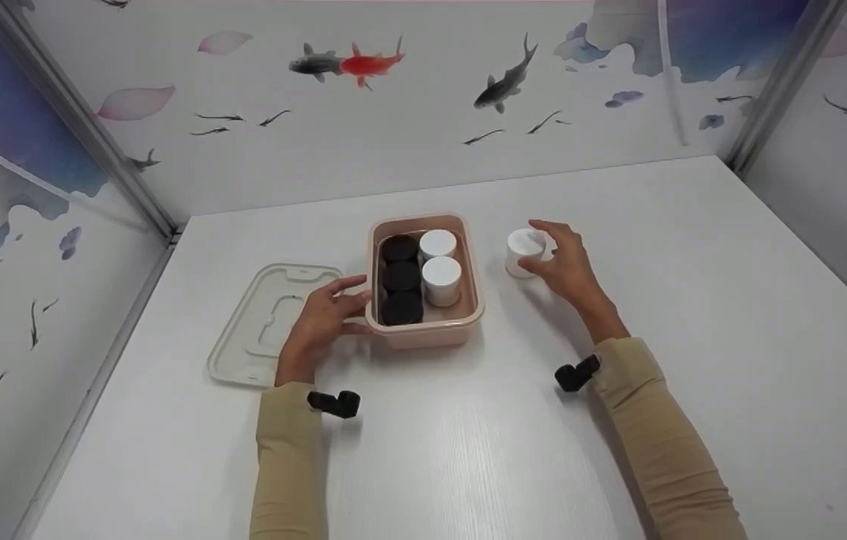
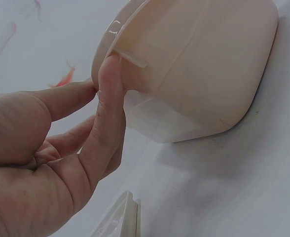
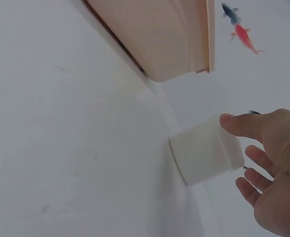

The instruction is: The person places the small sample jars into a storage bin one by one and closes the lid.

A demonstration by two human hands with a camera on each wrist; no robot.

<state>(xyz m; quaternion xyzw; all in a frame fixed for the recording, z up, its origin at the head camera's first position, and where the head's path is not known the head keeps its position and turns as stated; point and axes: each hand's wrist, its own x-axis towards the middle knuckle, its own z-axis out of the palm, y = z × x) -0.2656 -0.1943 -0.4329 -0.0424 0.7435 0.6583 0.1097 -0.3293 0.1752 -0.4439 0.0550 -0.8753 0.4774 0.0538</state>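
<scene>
A pink plastic box (image 1: 427, 330) stands on the table, holding several jars: black-lidded jars (image 1: 401, 277) in the left row and two white jars (image 1: 441, 281) in the right row. At its left side, my left hand (image 1: 322, 319) holds the rim; the left wrist view shows thumb and fingertips meeting at the rim's edge. Right of the box, a single white jar (image 1: 524, 253) stands upright on the table. My right hand (image 1: 567, 262) grips its lid between thumb and index finger, while the other fingers (image 3: 254, 178) stay loosely bent beside it.
A pale translucent lid (image 1: 243, 337) lies flat on the table left of the box, partly under my left forearm. Patterned wall panels (image 1: 423, 112) with painted fish border the table (image 1: 453, 450) at the back and sides.
</scene>
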